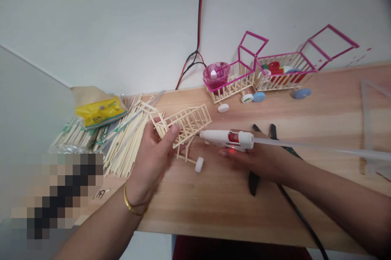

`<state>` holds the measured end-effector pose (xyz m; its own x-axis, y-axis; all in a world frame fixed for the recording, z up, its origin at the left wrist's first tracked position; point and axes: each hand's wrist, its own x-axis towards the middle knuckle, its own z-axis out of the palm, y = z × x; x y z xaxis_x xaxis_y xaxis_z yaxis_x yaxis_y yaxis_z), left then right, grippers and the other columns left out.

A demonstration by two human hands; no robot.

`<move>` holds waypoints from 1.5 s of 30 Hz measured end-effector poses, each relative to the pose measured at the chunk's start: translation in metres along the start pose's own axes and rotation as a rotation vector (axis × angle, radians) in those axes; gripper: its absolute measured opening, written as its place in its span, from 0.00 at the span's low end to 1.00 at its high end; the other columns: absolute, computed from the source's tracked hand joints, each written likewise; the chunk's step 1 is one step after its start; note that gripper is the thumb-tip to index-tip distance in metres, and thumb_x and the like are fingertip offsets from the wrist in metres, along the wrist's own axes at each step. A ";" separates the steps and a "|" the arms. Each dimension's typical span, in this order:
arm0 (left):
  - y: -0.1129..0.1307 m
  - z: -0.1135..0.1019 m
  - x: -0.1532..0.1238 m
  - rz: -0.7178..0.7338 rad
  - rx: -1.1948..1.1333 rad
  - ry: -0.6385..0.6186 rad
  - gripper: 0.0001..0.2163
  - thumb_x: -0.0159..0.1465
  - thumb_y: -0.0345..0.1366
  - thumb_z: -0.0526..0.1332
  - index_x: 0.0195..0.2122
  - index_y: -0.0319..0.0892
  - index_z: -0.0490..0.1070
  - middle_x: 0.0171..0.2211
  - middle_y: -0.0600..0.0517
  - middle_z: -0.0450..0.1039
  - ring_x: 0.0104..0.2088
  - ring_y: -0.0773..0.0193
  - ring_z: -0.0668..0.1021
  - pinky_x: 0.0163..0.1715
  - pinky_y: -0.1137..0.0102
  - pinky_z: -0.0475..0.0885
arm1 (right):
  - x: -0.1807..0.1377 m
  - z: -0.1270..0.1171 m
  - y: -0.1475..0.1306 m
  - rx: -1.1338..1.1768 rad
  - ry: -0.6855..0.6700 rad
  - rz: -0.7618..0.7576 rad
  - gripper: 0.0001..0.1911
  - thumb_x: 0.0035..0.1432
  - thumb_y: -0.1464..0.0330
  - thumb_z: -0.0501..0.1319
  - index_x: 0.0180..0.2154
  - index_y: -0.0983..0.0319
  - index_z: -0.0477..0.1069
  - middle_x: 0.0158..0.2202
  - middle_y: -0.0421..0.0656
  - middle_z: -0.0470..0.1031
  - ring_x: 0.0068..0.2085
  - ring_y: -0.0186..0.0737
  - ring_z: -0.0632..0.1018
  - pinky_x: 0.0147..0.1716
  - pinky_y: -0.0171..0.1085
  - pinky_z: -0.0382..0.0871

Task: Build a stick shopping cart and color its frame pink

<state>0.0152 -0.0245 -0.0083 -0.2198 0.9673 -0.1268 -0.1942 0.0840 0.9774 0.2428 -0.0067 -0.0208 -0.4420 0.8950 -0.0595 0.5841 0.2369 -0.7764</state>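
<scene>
My left hand (154,150) is closed around a small cart (194,121) built of thin wooden sticks, holding it tilted above the table. A white bottle-cap wheel (199,164) sits on a stick axle under the cart. In my right hand (262,160) is a white hot glue gun (224,137) with a red light glowing. Its nozzle meets or nearly meets the lower right edge of the cart; I cannot tell whether it touches. A long clear glue stick (284,142) runs out of the gun's back end. The fingers under the gun are partly hidden.
Against the wall stand two stick carts with magenta rims: a smaller cart (235,88) bearing a cup (217,82) of magenta liquid, and a larger cart (285,78) filled with caps. Loose sticks (124,154) and a yellow packet (100,111) lie left. A black-handled tool (254,182) lies beneath my right hand.
</scene>
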 end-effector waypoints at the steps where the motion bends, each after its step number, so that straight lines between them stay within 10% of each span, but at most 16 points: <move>1: 0.000 0.000 0.000 0.002 0.000 -0.003 0.24 0.54 0.44 0.72 0.47 0.46 0.64 0.46 0.50 0.73 0.43 0.58 0.78 0.36 0.64 0.79 | 0.000 0.000 0.000 -0.006 -0.001 -0.002 0.15 0.60 0.53 0.59 0.42 0.56 0.74 0.41 0.44 0.81 0.43 0.50 0.79 0.42 0.43 0.70; 45: 0.001 -0.002 0.000 0.018 0.030 -0.042 0.22 0.55 0.45 0.71 0.46 0.46 0.66 0.45 0.49 0.73 0.42 0.59 0.78 0.36 0.66 0.78 | -0.001 0.000 -0.002 -0.077 0.046 0.059 0.16 0.59 0.53 0.59 0.40 0.56 0.77 0.39 0.45 0.82 0.39 0.51 0.81 0.37 0.43 0.73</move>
<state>0.0129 -0.0247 -0.0073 -0.1825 0.9778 -0.1029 -0.1621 0.0733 0.9841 0.2417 -0.0078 -0.0190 -0.3750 0.9241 -0.0731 0.6591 0.2103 -0.7221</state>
